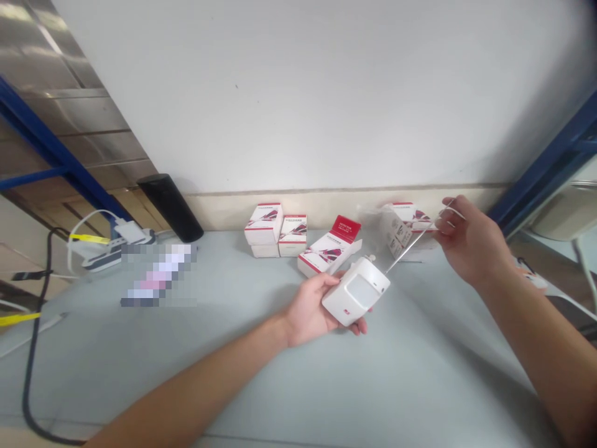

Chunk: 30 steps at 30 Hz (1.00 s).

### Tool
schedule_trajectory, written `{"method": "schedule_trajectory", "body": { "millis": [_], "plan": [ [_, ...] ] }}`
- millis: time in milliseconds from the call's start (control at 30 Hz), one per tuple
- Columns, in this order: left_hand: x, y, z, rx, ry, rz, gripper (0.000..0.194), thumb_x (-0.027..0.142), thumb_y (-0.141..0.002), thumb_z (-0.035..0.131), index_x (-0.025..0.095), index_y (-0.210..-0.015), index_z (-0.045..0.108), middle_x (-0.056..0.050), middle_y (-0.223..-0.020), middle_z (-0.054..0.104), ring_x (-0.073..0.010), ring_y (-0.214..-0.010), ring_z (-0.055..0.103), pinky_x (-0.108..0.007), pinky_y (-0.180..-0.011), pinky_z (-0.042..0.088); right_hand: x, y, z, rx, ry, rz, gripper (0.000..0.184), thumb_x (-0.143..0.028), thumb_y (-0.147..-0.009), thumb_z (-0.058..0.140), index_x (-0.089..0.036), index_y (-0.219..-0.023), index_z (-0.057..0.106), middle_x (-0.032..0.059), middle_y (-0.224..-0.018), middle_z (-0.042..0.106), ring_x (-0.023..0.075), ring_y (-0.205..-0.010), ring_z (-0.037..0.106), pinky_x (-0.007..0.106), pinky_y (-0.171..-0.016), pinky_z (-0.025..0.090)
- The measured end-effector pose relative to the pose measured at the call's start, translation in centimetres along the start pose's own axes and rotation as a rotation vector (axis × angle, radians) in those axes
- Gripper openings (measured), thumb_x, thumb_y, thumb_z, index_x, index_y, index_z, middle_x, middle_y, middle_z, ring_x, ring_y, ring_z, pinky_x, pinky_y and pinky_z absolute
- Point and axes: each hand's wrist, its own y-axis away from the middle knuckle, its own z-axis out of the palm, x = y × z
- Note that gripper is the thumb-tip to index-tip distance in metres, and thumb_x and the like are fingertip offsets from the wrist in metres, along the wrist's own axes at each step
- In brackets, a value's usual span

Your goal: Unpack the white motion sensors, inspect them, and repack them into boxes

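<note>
My left hand (310, 311) is closed around a white motion detector (357, 292), held tilted above the table with its lens window facing up. A white cable (410, 251) runs from the detector's upper right end to my right hand (471, 239). The fingers of my right hand pinch that cable and keep it stretched fairly straight, with a loop of it at the fingertips. Just behind the detector lies a red and white detector box (329, 252), its red flap (347, 227) standing up.
Two stacks of similar boxes (263, 224) stand by the wall, with another box (405, 218) partly behind clear plastic at right. Left are a black cylinder (170, 205), a blurred-out phone-like object (156, 277), a power strip (112, 252) and a black cable (35, 348). Blue posts (555, 143) flank the table.
</note>
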Motion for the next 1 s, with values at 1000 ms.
{"method": "schedule_trajectory", "body": {
  "millis": [1000],
  "plan": [
    [-0.02,-0.05,-0.14,0.02,0.049,0.005,0.039,0.035,-0.087,0.055,0.018,-0.121,0.063,-0.014,-0.098,0.075,-0.0295,-0.075,0.072,-0.042,-0.079,0.047,-0.07,0.19,-0.09,-0.03,0.003,0.004,0.013,-0.026,-0.09,0.077,-0.017,-0.088,0.069,-0.0057,-0.07,0.037,0.0074,-0.056,0.034,0.016,-0.045,0.037]
  ]
}}
